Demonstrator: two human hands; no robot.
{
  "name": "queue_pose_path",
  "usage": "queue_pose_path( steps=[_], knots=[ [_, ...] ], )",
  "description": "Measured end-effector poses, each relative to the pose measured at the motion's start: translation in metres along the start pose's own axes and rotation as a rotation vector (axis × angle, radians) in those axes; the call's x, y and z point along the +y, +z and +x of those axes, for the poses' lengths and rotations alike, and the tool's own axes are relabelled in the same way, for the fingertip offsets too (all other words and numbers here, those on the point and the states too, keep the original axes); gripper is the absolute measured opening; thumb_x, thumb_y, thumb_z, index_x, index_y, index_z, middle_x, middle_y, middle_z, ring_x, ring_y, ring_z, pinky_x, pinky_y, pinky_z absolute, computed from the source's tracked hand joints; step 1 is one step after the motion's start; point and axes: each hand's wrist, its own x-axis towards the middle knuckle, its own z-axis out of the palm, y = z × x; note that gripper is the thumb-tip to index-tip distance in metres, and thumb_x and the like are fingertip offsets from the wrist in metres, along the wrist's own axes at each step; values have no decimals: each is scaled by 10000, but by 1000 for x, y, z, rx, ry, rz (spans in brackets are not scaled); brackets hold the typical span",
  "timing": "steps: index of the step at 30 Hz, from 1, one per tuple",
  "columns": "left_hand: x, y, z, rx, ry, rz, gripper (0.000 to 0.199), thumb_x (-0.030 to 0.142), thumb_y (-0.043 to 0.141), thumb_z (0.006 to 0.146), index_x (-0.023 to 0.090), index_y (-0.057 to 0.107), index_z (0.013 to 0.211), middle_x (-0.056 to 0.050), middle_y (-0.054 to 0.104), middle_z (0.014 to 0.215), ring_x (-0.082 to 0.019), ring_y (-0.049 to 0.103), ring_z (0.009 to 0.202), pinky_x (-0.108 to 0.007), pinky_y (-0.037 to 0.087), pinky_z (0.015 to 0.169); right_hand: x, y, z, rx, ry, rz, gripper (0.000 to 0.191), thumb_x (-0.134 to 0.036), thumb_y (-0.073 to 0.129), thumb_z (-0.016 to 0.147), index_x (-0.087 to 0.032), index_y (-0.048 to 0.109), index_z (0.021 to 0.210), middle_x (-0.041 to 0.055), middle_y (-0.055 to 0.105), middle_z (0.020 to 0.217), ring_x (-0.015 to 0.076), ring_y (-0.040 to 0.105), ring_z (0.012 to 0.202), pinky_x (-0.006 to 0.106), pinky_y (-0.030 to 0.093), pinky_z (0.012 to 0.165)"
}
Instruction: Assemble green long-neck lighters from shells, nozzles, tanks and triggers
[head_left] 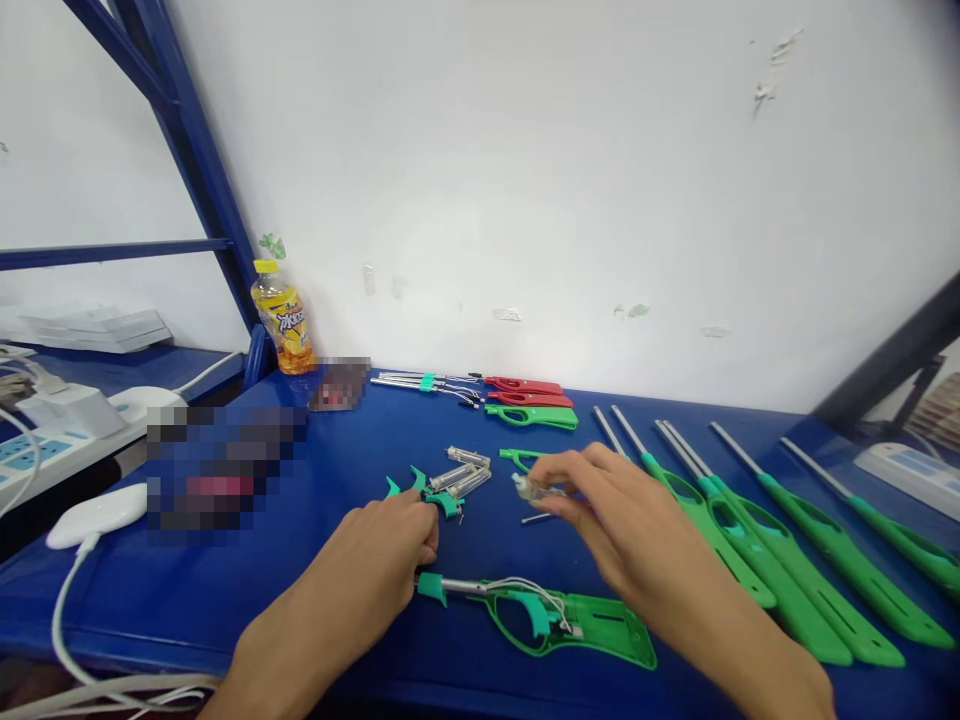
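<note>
My right hand [607, 500] pinches a small clear fuel tank [531, 488] with a whitish end, held above the table. My left hand [382, 560] is curled at the table beside loose teal triggers [446, 502]; its fingertips are partly hidden, so what they hold cannot be made out. Several clear fuel tanks [466, 480] lie just beyond it. Between my forearms is an opened green lighter half-shell [611, 625] with a teal trigger [537, 610], white wires and a metal tube [463, 587]. The tube's teal collar [430, 588] is close to my left hand.
Several assembled green lighters [787, 570] lie at the right. Red handle shells [525, 386], a green shell [536, 414] and wired metal tubes [420, 382] are along the back. A drink bottle [283, 318] stands back left; a white device with a cable [97, 515] sits front left.
</note>
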Motion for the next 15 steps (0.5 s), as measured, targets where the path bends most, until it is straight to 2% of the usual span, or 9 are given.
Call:
queue_pose_path(
  steps=[4, 9, 12, 15],
  knots=[
    [9, -4, 5, 94, 4, -100, 194, 147, 501, 946, 221, 640, 834, -56, 721, 885, -253, 625, 776, -356, 296, 686, -2, 5, -11, 129, 124, 174, 106, -293, 523, 1144, -332, 598, 1207, 16, 693, 1117, 222, 660, 1012, 359, 536, 856],
    [30, -13, 17, 295, 49, -383, 289, 384, 477, 999, 248, 731, 1024, -53, 763, 1035, -246, 675, 943, -342, 443, 808, 2, 19, -4, 183, 100, 207, 254, -304, 612, 1113, -345, 579, 1362, -10, 717, 1071, 227, 656, 993, 375, 507, 864],
    [38, -10, 23, 348, 54, -586, 379, 536, 512, 979, 231, 738, 980, -42, 730, 871, -200, 637, 750, -300, 465, 674, -1, 22, -1, 204, 95, 219, 141, -275, 629, 1102, -316, 633, 1237, -15, 702, 1034, 220, 643, 944, 373, 481, 841],
    [41, -5, 27, 316, 44, -767, 454, 618, 562, 938, 201, 732, 994, 4, 633, 642, -146, 491, 506, -257, 381, 478, -8, 22, 0, 197, 91, 262, 47, -244, 645, 1085, -290, 645, 1094, -25, 688, 992, 207, 623, 894, 362, 464, 811]
  ],
)
